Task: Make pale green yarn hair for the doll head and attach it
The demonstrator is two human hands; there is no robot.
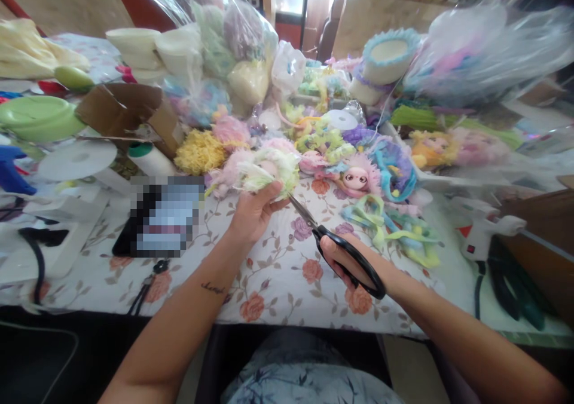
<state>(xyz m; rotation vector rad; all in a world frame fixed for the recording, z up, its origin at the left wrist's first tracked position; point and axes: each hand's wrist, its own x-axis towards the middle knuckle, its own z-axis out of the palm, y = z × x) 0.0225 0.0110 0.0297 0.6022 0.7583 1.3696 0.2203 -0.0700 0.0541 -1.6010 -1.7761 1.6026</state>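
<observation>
My left hand (pixel 254 213) is closed around the lower part of a doll head (pixel 269 168) with pale yellow-green and white fluffy hair. In my right hand (pixel 343 254) is a pair of black-handled scissors (pixel 309 216), its blades pointing up and left. The blade tips meet or nearly meet the lower right edge of the doll's hair; I cannot tell whether they touch it. Right of the held head, a pink-haired doll head (pixel 356 178) lies face up on the cloth. Green and blue fuzzy strips (pixel 381 222) lie nearer to my right hand.
A flowered tablecloth (pixel 278 272) covers the table. To the left are a phone (pixel 168 219), a thread cone (pixel 151 160) and an open cardboard box (pixel 130 114). Yellow yarn (pixel 200 153) sits behind. At the right stands a white glue gun (pixel 479 230) with a cord; plastic bags (pixel 493 51) rise behind.
</observation>
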